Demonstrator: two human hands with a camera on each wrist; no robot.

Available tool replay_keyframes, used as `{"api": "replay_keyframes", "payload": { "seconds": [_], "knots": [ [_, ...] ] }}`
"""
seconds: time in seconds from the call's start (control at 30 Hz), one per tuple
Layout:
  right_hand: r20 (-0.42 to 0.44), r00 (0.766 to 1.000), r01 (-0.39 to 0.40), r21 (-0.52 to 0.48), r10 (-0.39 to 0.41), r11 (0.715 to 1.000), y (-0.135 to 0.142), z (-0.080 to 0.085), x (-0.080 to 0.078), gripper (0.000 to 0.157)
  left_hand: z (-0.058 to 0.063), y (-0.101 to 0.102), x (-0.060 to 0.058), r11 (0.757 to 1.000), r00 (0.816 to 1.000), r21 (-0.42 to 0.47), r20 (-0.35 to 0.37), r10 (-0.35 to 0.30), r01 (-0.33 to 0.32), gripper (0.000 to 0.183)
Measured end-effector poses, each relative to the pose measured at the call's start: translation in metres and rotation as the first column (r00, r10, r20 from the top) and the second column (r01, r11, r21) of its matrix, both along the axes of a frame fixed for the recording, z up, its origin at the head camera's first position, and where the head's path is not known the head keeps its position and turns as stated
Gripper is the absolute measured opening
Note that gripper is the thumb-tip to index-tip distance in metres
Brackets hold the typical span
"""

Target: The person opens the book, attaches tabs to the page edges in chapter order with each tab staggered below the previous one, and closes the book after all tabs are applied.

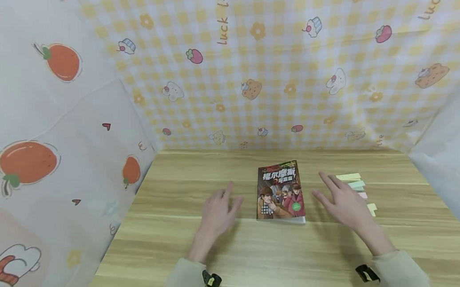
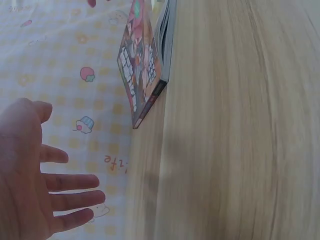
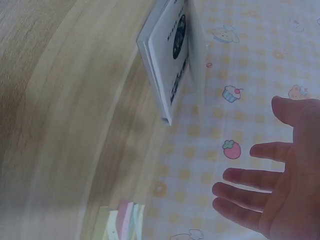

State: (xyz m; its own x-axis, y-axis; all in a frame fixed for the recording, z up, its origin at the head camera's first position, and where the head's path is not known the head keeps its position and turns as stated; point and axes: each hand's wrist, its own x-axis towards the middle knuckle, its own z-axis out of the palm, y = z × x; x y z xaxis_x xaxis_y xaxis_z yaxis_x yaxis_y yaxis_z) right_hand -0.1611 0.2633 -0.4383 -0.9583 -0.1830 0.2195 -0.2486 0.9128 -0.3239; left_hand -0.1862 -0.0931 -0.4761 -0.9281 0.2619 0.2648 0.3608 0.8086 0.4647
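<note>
A paperback book [image 1: 280,192] with illustrated figures and white Chinese characters on its cover lies mid-table. Its front cover stands slightly raised from the pages, and the right wrist view shows a white printed page [image 3: 172,55] beneath it. To the left of the book hovers my left hand [image 1: 217,212], fingers spread and holding nothing. My right hand [image 1: 343,201] is on the book's other side, likewise apart from it, with fingers extended and nothing in the grasp. In the left wrist view the book's spine [image 2: 151,104] faces my left hand.
Several pastel sticky tabs [image 1: 356,185] lie on the wooden table [image 1: 262,257], just past my right hand. A yellow checked cloth [image 1: 272,60] hangs behind the table's back edge, and a white printed cloth [image 1: 72,123] hangs along the left side.
</note>
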Motion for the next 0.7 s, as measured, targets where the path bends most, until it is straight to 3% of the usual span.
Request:
{"api": "replay_keyframes", "payload": {
  "seconds": [0.4, 0.7],
  "knots": [
    [0.073, 0.997, 0.040, -0.065, -0.035, 0.997, -0.008, -0.013, -0.009, 0.061, -0.009, 0.016, -0.005, 1.000, 0.996, -0.017, 0.088, -0.002, 0.004, 0.055],
    [0.069, 0.998, 0.002, -0.137, 0.007, 0.991, -0.019, -0.028, -0.020, 0.056, -0.017, 0.033, -0.014, 0.999, 0.988, 0.022, 0.148, -0.050, 0.048, 0.047]
  ]
}}
